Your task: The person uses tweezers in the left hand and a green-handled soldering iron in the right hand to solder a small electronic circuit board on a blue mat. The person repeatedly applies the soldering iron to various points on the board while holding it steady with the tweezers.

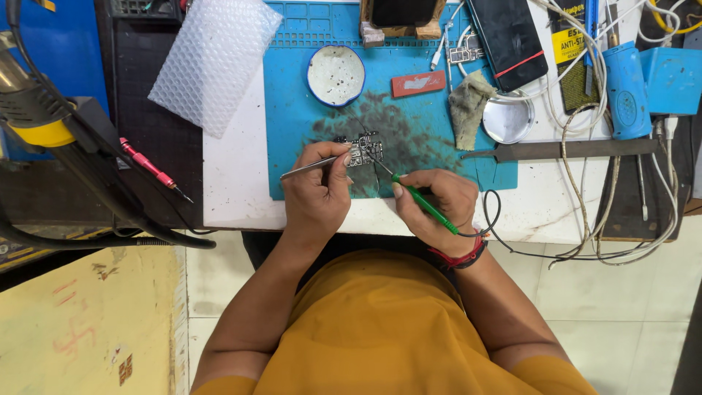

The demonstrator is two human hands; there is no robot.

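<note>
Head view: circuit board [361, 148] just beyond both hands.

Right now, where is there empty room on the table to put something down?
Bare white table lies left of the blue mat, below the bubble wrap. The mat's left part, beneath the round dish, is open too. The right side is crowded with cables, a cloth and tools.

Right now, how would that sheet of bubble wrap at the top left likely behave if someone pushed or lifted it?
The bubble wrap looks thin and translucent, so probably very light and floppy. It overhangs the blue mat and table edge, so a push would likely slide it easily.
</note>
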